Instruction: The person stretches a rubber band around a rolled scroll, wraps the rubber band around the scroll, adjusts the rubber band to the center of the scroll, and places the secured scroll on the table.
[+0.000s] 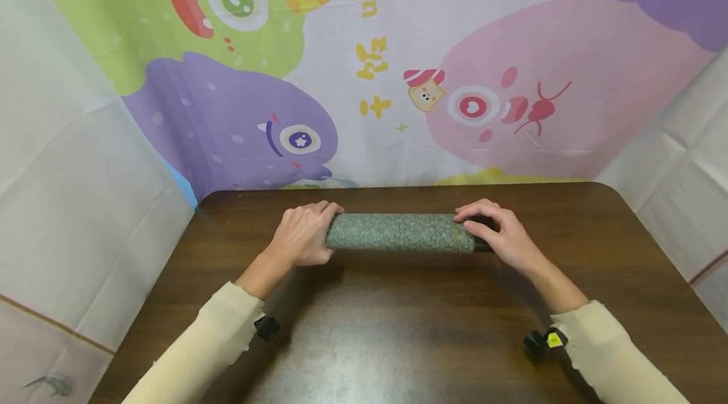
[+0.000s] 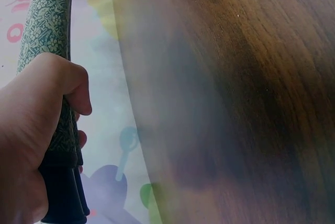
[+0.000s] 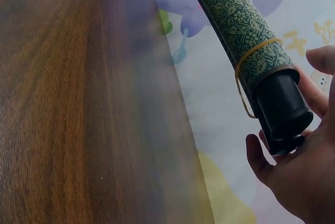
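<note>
A rolled scroll (image 1: 400, 232), covered in green flower-patterned cloth with black rod ends (image 3: 282, 109), is held level above the brown table. My left hand (image 1: 307, 233) grips its left end, thumb across the cloth and fingers round the far side. At the other end, my right hand (image 1: 497, 233) is spread loosely around the black rod ends. In the right wrist view its thumb (image 3: 322, 59) stands off the scroll, while other fingers reach behind and beneath. A thin yellow band (image 3: 256, 51) loops round the cloth near this end, part of it hanging slack below.
The dark wood table (image 1: 392, 341) spreads beneath both hands. Behind it hangs a cloth printed with cartoon monsters (image 1: 364, 75), and pale sheets (image 1: 74, 138) close off both sides. Black wrist devices (image 1: 267, 328) sit at each sleeve cuff.
</note>
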A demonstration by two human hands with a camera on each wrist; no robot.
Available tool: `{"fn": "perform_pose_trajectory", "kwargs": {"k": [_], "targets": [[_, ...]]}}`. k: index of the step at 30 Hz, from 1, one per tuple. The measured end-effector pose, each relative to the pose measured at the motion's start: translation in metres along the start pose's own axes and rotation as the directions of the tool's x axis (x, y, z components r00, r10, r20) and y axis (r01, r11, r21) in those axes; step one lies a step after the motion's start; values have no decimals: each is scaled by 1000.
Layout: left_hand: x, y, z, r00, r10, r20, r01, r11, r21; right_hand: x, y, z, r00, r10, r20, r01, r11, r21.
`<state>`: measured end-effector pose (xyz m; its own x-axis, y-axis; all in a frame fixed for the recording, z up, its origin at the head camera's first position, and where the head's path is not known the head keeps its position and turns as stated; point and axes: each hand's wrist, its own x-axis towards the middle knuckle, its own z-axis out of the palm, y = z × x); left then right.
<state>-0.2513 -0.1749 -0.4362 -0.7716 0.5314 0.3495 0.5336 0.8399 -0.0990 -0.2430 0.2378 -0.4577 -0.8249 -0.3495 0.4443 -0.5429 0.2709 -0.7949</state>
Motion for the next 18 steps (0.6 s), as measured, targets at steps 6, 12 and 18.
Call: {"fn": "perform_pose_trajectory", "kwargs": {"k": [6,12,18], "targets": [[-1,0,1,1000,7,-21,-7,1000,2,-1,-2,2,1000,10,-17,-10,1000,10],[-1,-2,0,999,-4,-36,4,1000,-5,-1,-2,1,998,41,-54,-40,999,18],[-2,-3,-1,1000,-6,-29,5,1000,-14,1,-2,-1,996,68,-50,-66,997,38]]}}
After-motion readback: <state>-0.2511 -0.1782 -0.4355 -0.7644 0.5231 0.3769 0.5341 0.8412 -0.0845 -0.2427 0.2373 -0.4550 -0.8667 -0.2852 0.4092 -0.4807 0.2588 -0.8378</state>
